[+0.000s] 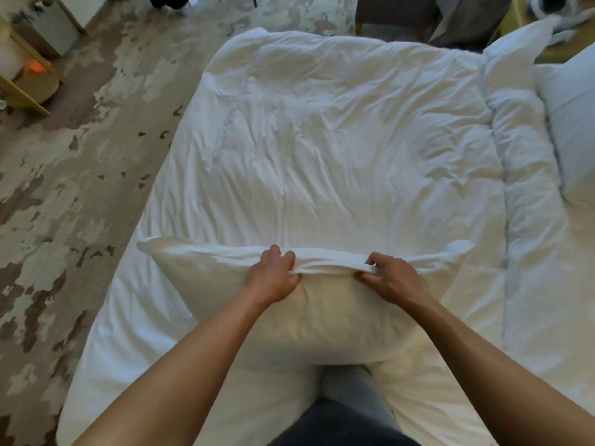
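At the near end of the white duvet [322, 140], right in front of the person, a plump white pillow [325, 320] lies crosswise, its long sides running left to right. Both hands are on its far edge, where the cover is bunched into a narrow ridge. The left hand [273, 278] has its fingers curled over that ridge and the thumb tucked under it, gripping the cloth. The right hand [394, 280] pinches the same ridge a little way along, fingers bent and thumb pressed in from the near side. A short stretch of gathered fabric sags between the two hands. The pillow's two far corners poke out to either side, well beyond the hands, and its near edge comes down just in front of the person's dark trousers [341, 423]. Both bare forearms reach in from the bottom of the view.

Beyond the pillow the duvet spreads away, rumpled with many shallow creases, its far corners rounded. Along its right side lies a long folded roll of white bedding [531, 194], touching the duvet's edge, and further right rest two more white pillows [576, 123]. To the left is a carpet [80, 194] mottled in cream and brown. In the upper left corner stands a small stand with pale wooden legs [30, 86], and past the far end of the duvet a dark chair [396, 14] shows partly.
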`<act>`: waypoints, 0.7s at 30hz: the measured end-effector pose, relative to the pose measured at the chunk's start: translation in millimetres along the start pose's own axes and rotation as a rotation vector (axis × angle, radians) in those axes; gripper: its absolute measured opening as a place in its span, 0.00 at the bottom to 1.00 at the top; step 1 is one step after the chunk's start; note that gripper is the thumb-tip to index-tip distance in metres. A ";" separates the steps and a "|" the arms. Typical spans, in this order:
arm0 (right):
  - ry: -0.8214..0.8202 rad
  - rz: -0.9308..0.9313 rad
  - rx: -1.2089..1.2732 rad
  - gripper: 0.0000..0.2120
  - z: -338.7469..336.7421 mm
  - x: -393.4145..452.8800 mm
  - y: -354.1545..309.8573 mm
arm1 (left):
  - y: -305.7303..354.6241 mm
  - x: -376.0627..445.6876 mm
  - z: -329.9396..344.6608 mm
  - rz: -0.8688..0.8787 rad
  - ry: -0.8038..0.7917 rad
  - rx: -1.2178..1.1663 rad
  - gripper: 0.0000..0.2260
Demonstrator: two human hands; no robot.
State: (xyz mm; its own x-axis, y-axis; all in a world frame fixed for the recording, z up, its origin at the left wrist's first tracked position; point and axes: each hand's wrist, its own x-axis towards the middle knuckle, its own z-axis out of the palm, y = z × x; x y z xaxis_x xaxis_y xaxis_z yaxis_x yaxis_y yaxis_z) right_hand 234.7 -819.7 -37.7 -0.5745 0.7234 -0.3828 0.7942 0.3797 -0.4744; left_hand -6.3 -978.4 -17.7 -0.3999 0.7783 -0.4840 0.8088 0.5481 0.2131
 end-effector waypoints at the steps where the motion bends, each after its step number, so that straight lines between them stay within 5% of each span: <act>1: 0.017 -0.006 -0.002 0.13 1.8 -20.7 -3.1 | -2.6 -19.3 4.0 0.024 0.027 0.015 0.14; 7: 0.230 -0.011 0.037 0.06 41.7 -158.4 -18.9 | -27.1 -133.2 42.3 0.115 0.221 -0.089 0.18; 11: 0.319 0.039 0.005 0.06 73.3 -234.7 -23.2 | -46.9 -191.0 67.0 0.173 0.222 -0.256 0.04; 21: 0.443 -0.007 -0.030 0.04 98.5 -348.6 -34.1 | -58.6 -282.9 102.4 0.277 0.264 -0.363 0.15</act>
State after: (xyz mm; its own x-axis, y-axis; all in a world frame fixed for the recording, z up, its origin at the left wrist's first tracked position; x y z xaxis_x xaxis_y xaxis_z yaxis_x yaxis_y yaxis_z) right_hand 388.4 -1141.7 33.8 -0.4448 0.8956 0.0003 0.7998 0.3974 -0.4499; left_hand 103.6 -1262.1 19.8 -0.3248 0.9342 -0.1478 0.7170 0.3451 0.6056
